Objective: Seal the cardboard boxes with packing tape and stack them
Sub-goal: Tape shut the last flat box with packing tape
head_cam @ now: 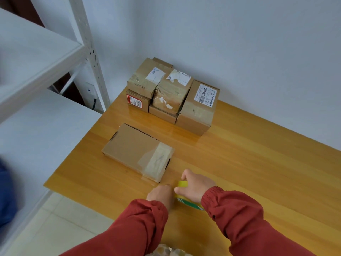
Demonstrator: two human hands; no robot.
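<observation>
A flat cardboard box [132,146] lies on the wooden table [258,172] with a band of clear tape [158,159] across its near end; the tape's tail runs down onto the table. Just in front of it, my right hand [195,185] grips a yellow and green tape roll [184,196]. My left hand [160,195] sits beside the roll with curled fingers near the tape's end; what it pinches is hidden. At the table's far corner stands a stack of several taped boxes [171,93] with white labels.
A white metal shelf unit [36,58] stands to the left, its upright post [88,52] close to the stacked boxes. White walls border the table behind. A blurred blue shape [5,193] shows at the left edge. Pale floor tiles lie below the table's left edge.
</observation>
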